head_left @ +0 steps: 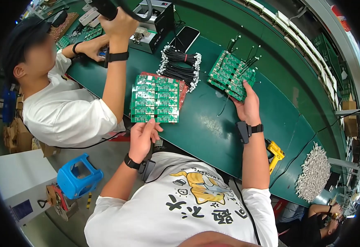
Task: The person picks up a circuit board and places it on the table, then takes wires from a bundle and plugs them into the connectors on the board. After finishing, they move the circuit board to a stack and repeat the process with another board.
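Observation:
My left hand (pixel 144 139) pinches the near edge of a green circuit board panel (pixel 155 100), thumb on top and fingers curled below. The panel lies over a red sheet or stack (pixel 184 91) that shows at its right side; what it is, I cannot make out. My right hand (pixel 248 105) grips the near right corner of a stack of green circuit boards (pixel 229 73), held at a tilt. Thin black wires with white ends rise from that stack, and one hangs below it. Between the two, farther back, lies a bundle of black cables (pixel 180 70) with white connectors.
A phone (pixel 187 38) and a black boxy machine (pixel 155 31) stand behind the cables on the green table (pixel 200 140). Toward the right are a yellow-handled tool (pixel 275 154) and a heap of small white parts (pixel 313 173). A co-worker (pixel 65 107) works close on my left; a blue stool (pixel 80 177) stands below.

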### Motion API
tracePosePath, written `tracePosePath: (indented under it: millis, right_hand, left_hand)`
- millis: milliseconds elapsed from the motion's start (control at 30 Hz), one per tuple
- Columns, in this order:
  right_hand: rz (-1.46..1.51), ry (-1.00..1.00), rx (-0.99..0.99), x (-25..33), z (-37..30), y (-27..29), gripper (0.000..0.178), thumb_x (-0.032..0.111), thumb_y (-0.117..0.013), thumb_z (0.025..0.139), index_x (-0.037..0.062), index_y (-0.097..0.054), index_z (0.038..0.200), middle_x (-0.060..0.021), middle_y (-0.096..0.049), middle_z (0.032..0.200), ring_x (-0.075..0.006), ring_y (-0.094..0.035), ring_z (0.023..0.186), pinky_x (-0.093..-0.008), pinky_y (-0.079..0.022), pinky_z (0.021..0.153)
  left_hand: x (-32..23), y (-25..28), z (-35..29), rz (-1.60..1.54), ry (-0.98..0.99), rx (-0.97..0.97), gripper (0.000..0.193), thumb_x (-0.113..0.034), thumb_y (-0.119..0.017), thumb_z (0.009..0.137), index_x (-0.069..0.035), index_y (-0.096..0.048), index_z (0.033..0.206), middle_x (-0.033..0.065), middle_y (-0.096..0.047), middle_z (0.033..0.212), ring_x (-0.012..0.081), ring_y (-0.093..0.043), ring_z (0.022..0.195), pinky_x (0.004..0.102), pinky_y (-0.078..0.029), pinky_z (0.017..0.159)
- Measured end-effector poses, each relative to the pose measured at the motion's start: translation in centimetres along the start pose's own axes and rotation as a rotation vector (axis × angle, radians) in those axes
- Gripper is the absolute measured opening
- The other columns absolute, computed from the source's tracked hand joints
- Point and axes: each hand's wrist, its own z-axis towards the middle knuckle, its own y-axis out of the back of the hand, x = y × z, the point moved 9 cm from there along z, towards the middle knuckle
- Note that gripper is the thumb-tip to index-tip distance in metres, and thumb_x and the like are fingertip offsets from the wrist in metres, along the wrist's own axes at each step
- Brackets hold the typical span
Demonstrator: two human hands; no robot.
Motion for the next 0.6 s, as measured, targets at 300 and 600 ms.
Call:
tracePosePath:
  millis: [300, 600]
  right_hand:
    - [0.224, 0.036, 0.059, -0.3, -0.7, 1.1, 0.040, 0.030, -0.062, 0.122, 0.0055, -0.065, 0.153, -0.0127, -0.077, 0.149, -0.0344, -0.077, 0.131, -0.0564, -0.065, 0.112]
    - [0.312, 0.060, 0.101, -0.3, -0.9, 2.3, 0.037, 0.034, -0.060, 0.122, 0.0079, -0.068, 0.148, -0.0113, -0.081, 0.142, -0.0313, -0.080, 0.121, -0.0514, -0.069, 0.101]
  left_hand:
    - [-1.4, 1.8, 1.9, -0.127, -0.107, 0.006, 0.043, -0.035, -0.063, 0.125, 0.003, -0.076, 0.110, 0.0124, -0.081, 0.091, 0.0134, -0.070, 0.069, 0.0303, -0.051, 0.061]
    - [-1.7, 1.7, 2.2, 0.098, 0.081, -0.022, 0.049, -0.039, -0.062, 0.125, 0.003, -0.081, 0.109, 0.0087, -0.080, 0.084, 0.0115, -0.071, 0.064, 0.0262, -0.047, 0.055]
